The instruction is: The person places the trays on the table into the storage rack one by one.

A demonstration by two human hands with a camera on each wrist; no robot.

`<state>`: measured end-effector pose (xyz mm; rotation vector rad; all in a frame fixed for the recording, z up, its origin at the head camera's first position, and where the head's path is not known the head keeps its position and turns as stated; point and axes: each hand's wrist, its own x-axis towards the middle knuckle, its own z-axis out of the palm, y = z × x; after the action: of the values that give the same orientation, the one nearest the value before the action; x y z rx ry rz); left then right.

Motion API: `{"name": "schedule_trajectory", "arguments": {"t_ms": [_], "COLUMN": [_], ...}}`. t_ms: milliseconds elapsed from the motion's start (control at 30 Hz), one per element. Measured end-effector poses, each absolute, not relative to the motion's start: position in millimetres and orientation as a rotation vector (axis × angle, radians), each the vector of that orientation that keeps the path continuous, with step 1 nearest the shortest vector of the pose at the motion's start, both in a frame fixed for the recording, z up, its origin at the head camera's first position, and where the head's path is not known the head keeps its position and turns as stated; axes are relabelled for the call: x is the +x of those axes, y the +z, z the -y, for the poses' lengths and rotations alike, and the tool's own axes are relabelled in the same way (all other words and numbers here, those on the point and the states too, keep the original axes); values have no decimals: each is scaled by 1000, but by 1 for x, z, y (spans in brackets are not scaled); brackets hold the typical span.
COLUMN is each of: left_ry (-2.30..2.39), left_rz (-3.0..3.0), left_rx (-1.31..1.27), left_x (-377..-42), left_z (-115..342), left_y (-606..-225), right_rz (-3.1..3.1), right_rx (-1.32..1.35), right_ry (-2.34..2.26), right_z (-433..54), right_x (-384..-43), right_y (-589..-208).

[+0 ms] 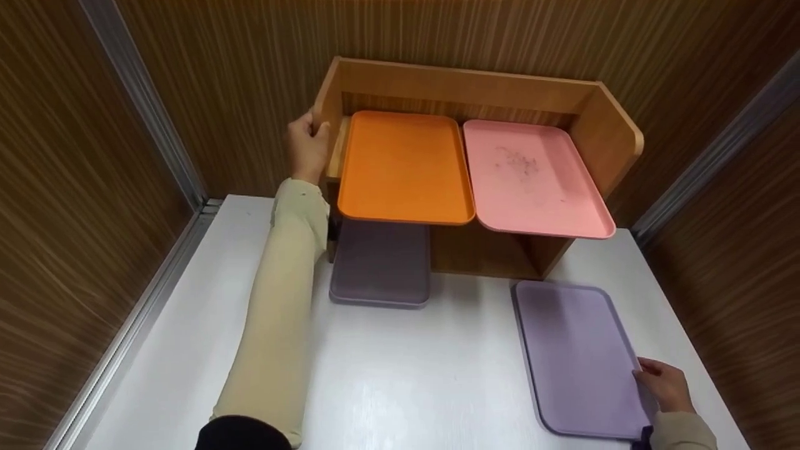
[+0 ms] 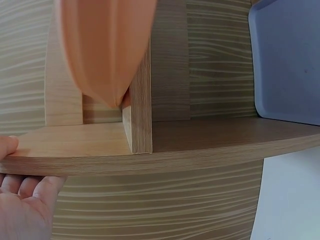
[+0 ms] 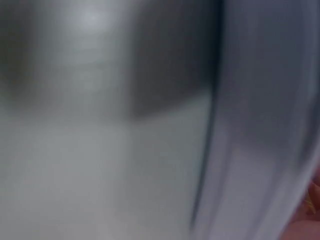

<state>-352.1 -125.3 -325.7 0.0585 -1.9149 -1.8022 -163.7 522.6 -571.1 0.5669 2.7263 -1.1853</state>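
Note:
My left hand (image 1: 307, 147) grips the left side panel of a small wooden shelf (image 1: 469, 81), thumb on the inner face and fingers behind, as the left wrist view shows at the board's edge (image 2: 90, 165). With thumb and fingers my right hand (image 1: 665, 382) pinches the right rim of a purple tray (image 1: 575, 356) at the front right of the table. An orange tray (image 1: 406, 165) and a pink tray (image 1: 531, 175) lie side by side on the shelf's upper board, jutting past its front. Below the orange one, another purple tray (image 1: 381, 265) sticks out of the lower compartment.
The white table (image 1: 400, 375) carries the shelf at its back. Wood-grain walls (image 1: 262, 75) rise behind it and on both sides, with metal strips (image 1: 144, 112) along them. Dark marks (image 1: 519, 162) show on the pink tray.

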Motion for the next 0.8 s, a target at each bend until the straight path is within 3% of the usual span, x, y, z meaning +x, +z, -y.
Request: {"name": "schedule_trajectory", "arguments": {"t_ms": [800], "left_ry": [-1732], "left_rz": [1968], "left_rx": [125], "left_x": [-343], "left_z": [144], "left_y": [-327], "right_rz": [-2725], "right_rx": [456], "right_ry": [-1199], "right_z": [-509], "right_x": [-152], "right_y": [-572]}}
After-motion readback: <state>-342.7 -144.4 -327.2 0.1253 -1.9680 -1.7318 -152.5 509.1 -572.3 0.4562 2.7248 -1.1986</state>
